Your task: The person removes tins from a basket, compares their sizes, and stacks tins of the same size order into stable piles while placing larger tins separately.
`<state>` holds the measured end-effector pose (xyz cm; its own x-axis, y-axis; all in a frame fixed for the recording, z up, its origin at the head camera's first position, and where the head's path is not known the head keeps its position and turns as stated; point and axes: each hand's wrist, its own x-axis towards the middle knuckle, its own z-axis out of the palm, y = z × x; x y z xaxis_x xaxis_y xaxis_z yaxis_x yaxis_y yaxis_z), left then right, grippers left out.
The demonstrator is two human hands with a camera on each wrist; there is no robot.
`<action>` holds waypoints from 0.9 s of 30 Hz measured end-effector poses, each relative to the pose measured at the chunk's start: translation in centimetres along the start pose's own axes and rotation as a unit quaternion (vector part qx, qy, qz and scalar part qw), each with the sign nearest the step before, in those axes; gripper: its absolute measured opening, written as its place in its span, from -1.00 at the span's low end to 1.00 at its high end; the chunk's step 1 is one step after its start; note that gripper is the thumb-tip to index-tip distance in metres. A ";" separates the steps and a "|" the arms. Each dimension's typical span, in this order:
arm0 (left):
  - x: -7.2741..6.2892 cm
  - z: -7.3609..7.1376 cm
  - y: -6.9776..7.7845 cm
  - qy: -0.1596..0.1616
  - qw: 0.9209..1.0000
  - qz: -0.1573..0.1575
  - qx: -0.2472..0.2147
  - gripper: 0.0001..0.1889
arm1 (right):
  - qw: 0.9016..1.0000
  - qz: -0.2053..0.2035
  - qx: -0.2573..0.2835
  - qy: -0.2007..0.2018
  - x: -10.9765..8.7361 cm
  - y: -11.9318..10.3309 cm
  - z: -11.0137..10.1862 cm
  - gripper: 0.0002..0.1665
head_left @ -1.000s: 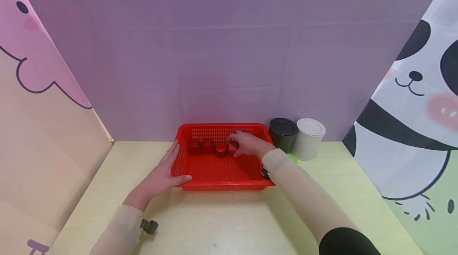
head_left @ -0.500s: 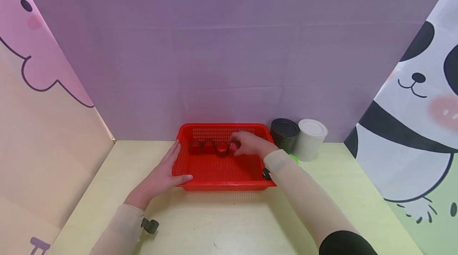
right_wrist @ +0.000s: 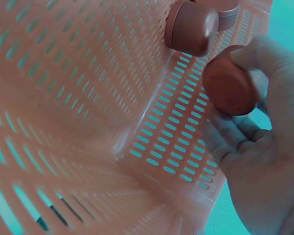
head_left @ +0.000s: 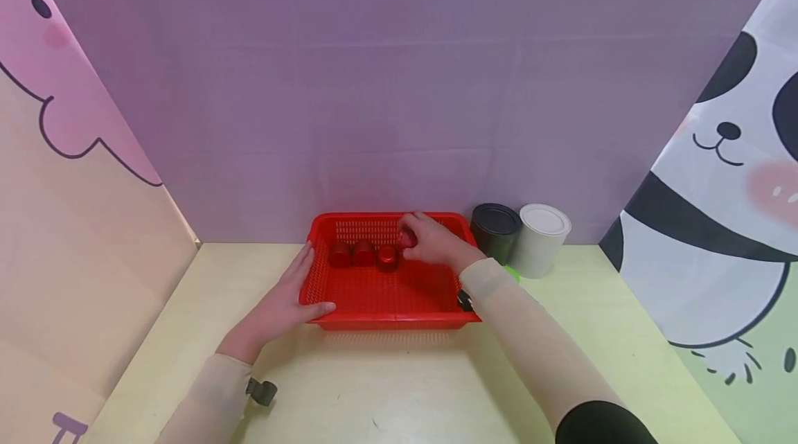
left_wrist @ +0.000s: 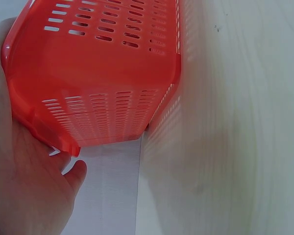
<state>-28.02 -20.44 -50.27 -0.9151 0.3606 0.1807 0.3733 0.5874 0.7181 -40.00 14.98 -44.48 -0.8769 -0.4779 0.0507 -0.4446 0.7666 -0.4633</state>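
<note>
A red plastic basket with slotted walls stands on the table. My left hand rests on its left side, fingers extended along the outer rim and thumb over the front corner; the left wrist view shows this hand against the basket's outside. Inside the basket, my right hand pinches a small round red tin between thumb and fingers, tilted and raised off the floor of the basket. Three similar red tins, a left tin, a middle tin and a right tin, sit in a row toward the back.
Behind the basket's right end stand a dark can and a white can. A bright green thing is mostly hidden by the right forearm. A purple cloth backdrop rises close behind the basket, above the pale wooden table.
My right hand has lifted the red tin slightly up and toward the back of the basket. The left hand, the basket and the other tins have stayed in place.
</note>
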 end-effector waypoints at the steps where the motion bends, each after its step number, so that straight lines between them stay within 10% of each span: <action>1: 0.0 0.0 -0.1 0.000 1.000 0.000 0.002 0.29 | 1.000 -0.006 0.004 0.005 0.0 0.0 0.0 -0.18; 27: -0.6 -0.2 0.4 -0.002 1.000 -0.001 0.006 0.26 | 0.996 0.003 0.078 0.050 -0.2 -1.0 0.1 -0.25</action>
<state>-27.33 -20.61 -49.96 -0.9149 0.3628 0.1771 0.3741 0.5971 0.7096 -39.40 14.27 -44.14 -0.8963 -0.4235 0.1317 -0.4131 0.6891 -0.5953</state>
